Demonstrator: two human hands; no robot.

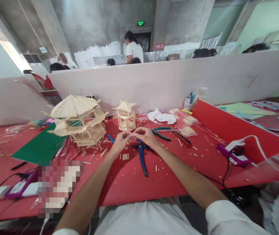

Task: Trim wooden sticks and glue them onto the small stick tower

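My left hand (pixel 122 141) and my right hand (pixel 146 134) meet fingertip to fingertip over the red tabletop. Both are closed in a pinch on a small pale stick piece (pixel 132 133), mostly covered by the fingers. Below them lies a blue-handled cutter (pixel 142 158), its jaws partly behind my right hand. Just behind the hands stands a small wooden-stick pavilion (pixel 126 117). A short row of cut sticks (pixel 125 156) lies in front of my left hand. Pliers with black and teal handles (pixel 162 133) rest to the right of my right hand.
A larger stick pavilion (pixel 80 120) stands left, near a green board (pixel 38 147). Right are bagged sticks (pixel 187 120), a red board (pixel 239 130) and a purple power strip (pixel 234 156) with cables. A white partition (pixel 159 81) runs behind; people are beyond it.
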